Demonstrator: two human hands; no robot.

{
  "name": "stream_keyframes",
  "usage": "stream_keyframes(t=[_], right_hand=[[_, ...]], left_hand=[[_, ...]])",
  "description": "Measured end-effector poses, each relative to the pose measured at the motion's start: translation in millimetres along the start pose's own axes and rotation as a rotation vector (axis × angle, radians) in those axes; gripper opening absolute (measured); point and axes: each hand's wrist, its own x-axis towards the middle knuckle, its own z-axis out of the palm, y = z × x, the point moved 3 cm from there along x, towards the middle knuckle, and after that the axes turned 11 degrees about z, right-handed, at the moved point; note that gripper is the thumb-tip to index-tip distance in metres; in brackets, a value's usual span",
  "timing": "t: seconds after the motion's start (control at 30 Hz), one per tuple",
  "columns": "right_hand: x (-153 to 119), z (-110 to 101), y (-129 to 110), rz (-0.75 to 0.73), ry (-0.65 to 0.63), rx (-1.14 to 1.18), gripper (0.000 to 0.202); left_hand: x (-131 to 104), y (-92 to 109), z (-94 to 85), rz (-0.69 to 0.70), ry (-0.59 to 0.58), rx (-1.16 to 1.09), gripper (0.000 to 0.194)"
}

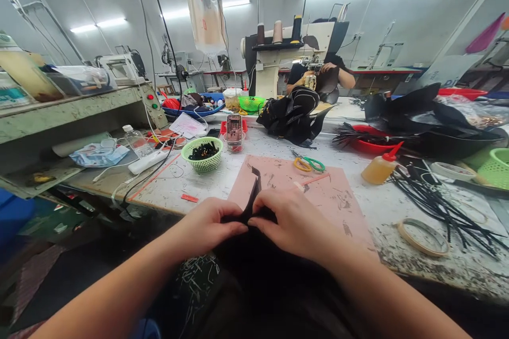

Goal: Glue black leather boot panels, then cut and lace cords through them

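Both my hands meet at the front edge of a pink work mat [334, 190], holding one strip of black material [253, 196] that looks like leather or fabric. My left hand [212, 225] pinches it between thumb and fingers. Close beside it, my right hand [292, 220] grips the same piece, fingers curled over it. The strip's free end stands up above my fingers; its lower part is lost against dark clothing. Scissors [308, 163] with yellow and green handles lie on the mat, beyond my right hand.
A green basket [202, 164] of small black parts stands left. To the right are a glue bottle [379, 168], a tape roll [423, 237] and black cords [441, 206]. Black pieces [294, 114] are heaped behind the mat. A co-worker [334, 77] sits at a sewing machine [274, 71].
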Motion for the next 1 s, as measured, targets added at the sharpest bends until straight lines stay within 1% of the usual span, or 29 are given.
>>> stream_keyframes(t=[0.1,0.2,0.27,0.33,0.4,0.43,0.6,0.73,0.8,0.9,1.0], right_hand=[[-2,-2,-1,0.004,-0.007,0.010,0.004],[-2,-4,-1,0.026,-0.021,0.022,0.004],[-2,-4,1,0.064,-0.023,0.022,0.007],[-2,-3,3,0.086,-0.018,0.016,0.009],[-3,-1,4,0.084,-0.007,0.016,0.008],[-4,-1,5,0.080,0.000,0.024,0.007],[-6,-3,7,0.074,0.012,0.091,0.005],[-5,-5,8,0.062,0.015,0.111,0.006],[-5,-5,8,0.066,0.016,0.121,0.007],[-4,-5,9,0.072,0.018,0.132,0.007],[-3,-4,9,0.077,0.011,0.116,0.006]], left_hand=[[-1,-1,1.6,-0.017,0.025,-0.101,0.012],[-1,1,1.2,0.000,0.051,-0.148,0.012],[-1,2,0.6,0.011,0.040,-0.122,0.012],[-1,2,0.3,0.016,0.004,-0.046,0.011],[0,1,0.4,-0.004,-0.024,0.007,0.011],[0,0,0.5,-0.022,-0.025,-0.001,0.011],[1,-6,4.1,-0.109,0.024,-0.248,0.014],[1,-9,5.4,-0.114,0.049,-0.311,0.014],[1,-9,5.8,-0.106,0.032,-0.350,0.012],[1,-9,6.7,-0.085,-0.034,-0.406,0.013],[1,-10,6.7,-0.083,-0.076,-0.387,0.017]])
